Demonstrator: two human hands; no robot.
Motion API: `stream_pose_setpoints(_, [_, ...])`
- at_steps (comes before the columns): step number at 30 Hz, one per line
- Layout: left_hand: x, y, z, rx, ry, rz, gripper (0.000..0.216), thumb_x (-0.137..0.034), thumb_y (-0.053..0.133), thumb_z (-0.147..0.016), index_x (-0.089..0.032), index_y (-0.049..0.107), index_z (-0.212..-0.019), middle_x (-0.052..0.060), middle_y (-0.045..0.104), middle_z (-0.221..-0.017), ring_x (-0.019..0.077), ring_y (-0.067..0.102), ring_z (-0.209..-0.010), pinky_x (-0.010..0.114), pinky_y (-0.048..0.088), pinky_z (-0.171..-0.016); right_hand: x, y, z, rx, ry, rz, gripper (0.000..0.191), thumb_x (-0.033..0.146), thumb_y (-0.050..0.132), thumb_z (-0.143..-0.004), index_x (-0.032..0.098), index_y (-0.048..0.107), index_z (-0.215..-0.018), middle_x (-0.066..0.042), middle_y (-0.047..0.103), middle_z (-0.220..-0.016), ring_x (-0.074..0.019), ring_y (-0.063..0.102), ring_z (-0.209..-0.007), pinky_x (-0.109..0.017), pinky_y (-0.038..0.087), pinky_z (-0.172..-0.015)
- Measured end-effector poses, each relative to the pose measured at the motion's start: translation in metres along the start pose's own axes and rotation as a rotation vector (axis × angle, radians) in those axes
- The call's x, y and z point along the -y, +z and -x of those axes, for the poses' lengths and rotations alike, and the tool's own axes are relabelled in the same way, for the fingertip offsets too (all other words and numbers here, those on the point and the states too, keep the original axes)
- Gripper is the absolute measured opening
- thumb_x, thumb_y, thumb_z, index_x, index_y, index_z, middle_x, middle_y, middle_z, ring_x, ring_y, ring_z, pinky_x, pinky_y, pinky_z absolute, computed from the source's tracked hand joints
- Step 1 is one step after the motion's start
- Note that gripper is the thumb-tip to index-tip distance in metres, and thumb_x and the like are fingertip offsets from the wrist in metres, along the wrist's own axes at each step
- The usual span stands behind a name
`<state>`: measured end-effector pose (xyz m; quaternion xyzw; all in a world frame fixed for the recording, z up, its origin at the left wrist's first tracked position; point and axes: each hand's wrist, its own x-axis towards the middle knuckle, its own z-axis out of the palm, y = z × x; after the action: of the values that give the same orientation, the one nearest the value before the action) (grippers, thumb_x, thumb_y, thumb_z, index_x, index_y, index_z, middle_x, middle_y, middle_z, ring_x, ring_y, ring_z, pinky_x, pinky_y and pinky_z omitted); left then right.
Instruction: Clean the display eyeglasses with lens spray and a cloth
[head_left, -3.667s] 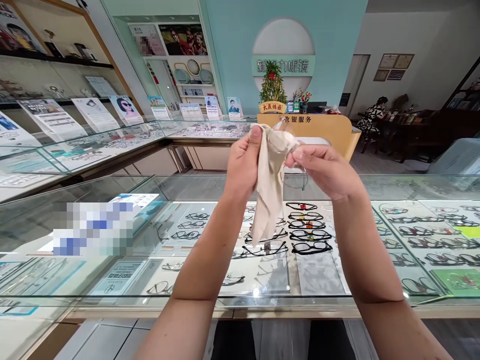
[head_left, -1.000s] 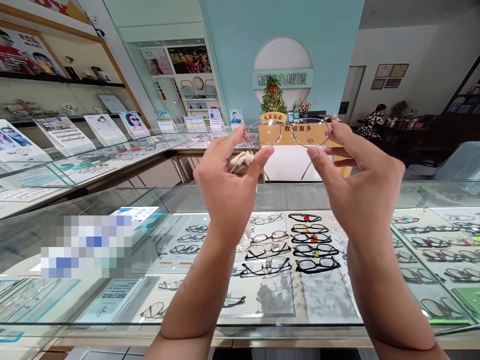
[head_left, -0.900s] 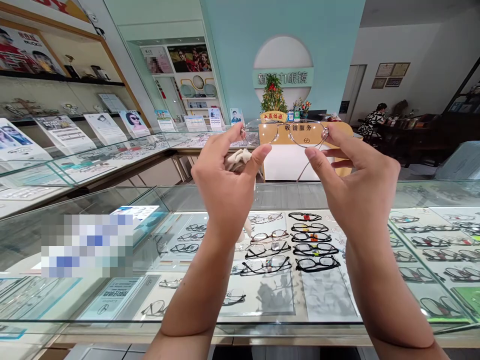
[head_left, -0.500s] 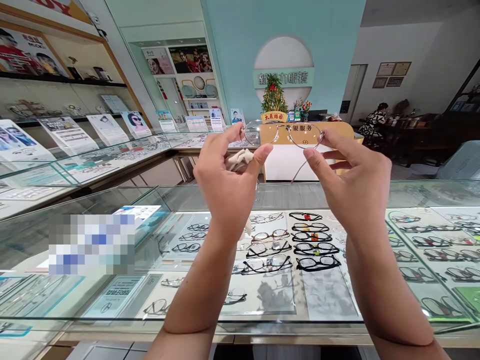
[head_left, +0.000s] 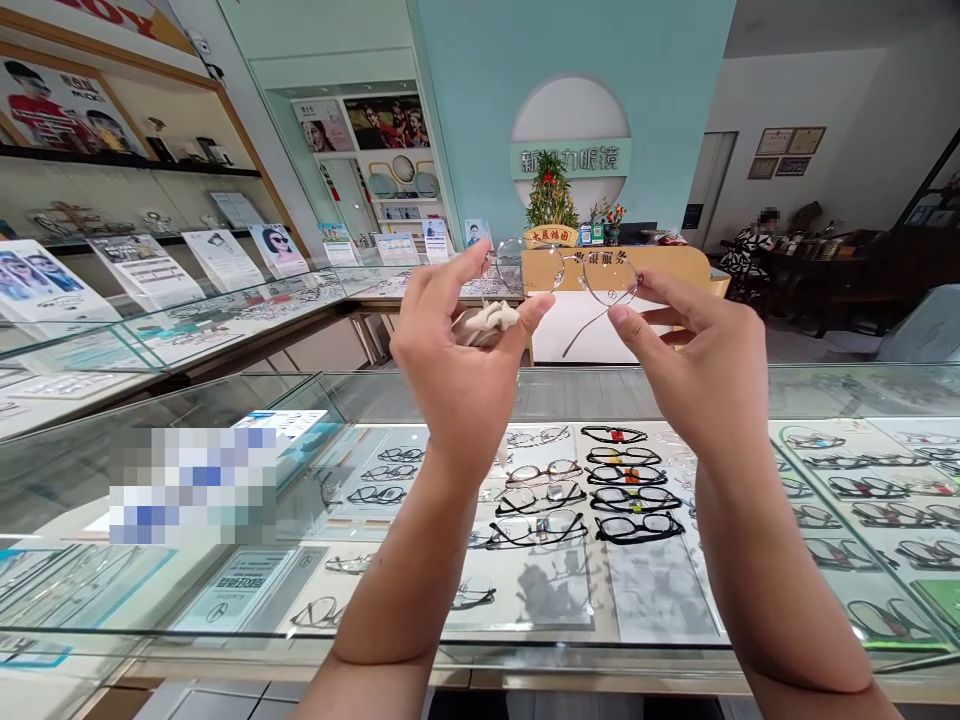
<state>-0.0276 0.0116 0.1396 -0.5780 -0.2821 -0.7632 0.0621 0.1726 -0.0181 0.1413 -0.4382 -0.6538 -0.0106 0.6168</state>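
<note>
I hold a pair of thin wire-rimmed glasses (head_left: 570,272) up at chest height over a glass display counter (head_left: 525,395). My left hand (head_left: 457,360) pinches the left rim between thumb and forefinger and keeps a bunched beige cleaning cloth (head_left: 486,322) tucked in its palm. My right hand (head_left: 697,365) pinches the right rim the same way. One temple arm hangs down between the two hands.
Under the counter glass lie rows of spectacle frames (head_left: 592,490). Another glass case with leaflets (head_left: 217,300) runs along the left. A wooden reception desk with a small tree (head_left: 551,205) stands behind. A seated person (head_left: 750,250) is at the far right.
Earlier both hands rubbed the lens with the cloth; now the glasses are held out by both rims, cloth balled in the left palm. Over the last second the glasses tilted slightly.
</note>
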Motion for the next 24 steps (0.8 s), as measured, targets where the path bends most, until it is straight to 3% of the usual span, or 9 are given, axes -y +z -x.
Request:
stream_pose_setpoints(6, [0.012, -0.002, 0.0, 0.113, -0.049, 0.061, 0.043, -0.049, 0.093, -0.087, -0.042, 0.079, -0.127, 0.005, 0.077, -0.13, 0.0305, 0.072, -0.122, 0.046, 0.063, -0.083, 0.0, 0.002, -0.001, -0.047, -0.053, 0.065, 0.044, 0.054, 0.075, -0.101, 0.027, 0.082, -0.135, -0.012, 0.085, -0.128, -0.0316, 0.083, -0.105, -0.045, 0.069, -0.078])
stream_pose_setpoints(10, [0.019, -0.001, -0.002, 0.095, -0.038, 0.0, 0.047, -0.05, 0.101, -0.079, -0.036, 0.083, -0.12, 0.005, 0.083, -0.12, 0.0299, 0.077, -0.107, 0.049, 0.063, -0.085, 0.001, 0.006, 0.0, -0.112, -0.097, 0.072, 0.043, 0.052, 0.071, -0.104, 0.032, 0.078, -0.141, -0.012, 0.081, -0.137, -0.0343, 0.079, -0.119, -0.047, 0.07, -0.079])
stream_pose_setpoints(14, [0.016, -0.002, -0.003, 0.133, -0.124, 0.009, 0.048, -0.056, 0.099, -0.08, -0.036, 0.083, -0.121, 0.004, 0.085, -0.122, 0.0256, 0.077, -0.099, 0.042, 0.065, -0.082, 0.001, 0.008, 0.001, -0.148, -0.123, 0.05, 0.046, 0.053, 0.07, -0.105, 0.035, 0.074, -0.147, -0.013, 0.076, -0.145, -0.0359, 0.077, -0.124, -0.049, 0.071, -0.08])
stream_pose_setpoints(19, [0.014, -0.001, -0.002, 0.151, -0.147, 0.017, 0.041, -0.05, 0.1, -0.081, -0.033, 0.086, -0.115, 0.003, 0.085, -0.112, 0.0223, 0.078, -0.097, 0.036, 0.066, -0.084, 0.002, 0.008, 0.001, -0.203, -0.147, 0.019, 0.042, 0.052, 0.072, -0.104, 0.035, 0.076, -0.143, -0.013, 0.077, -0.135, -0.0351, 0.077, -0.12, -0.051, 0.071, -0.083])
stream_pose_setpoints(24, [0.018, 0.002, -0.002, 0.192, -0.159, 0.027, 0.039, -0.046, 0.1, -0.08, -0.031, 0.086, -0.114, 0.004, 0.086, -0.107, 0.0217, 0.079, -0.093, 0.034, 0.066, -0.081, 0.009, 0.007, 0.001, -0.269, -0.198, 0.053, 0.034, 0.044, 0.076, -0.103, 0.035, 0.078, -0.135, -0.01, 0.078, -0.127, -0.0315, 0.077, -0.113, -0.045, 0.069, -0.076])
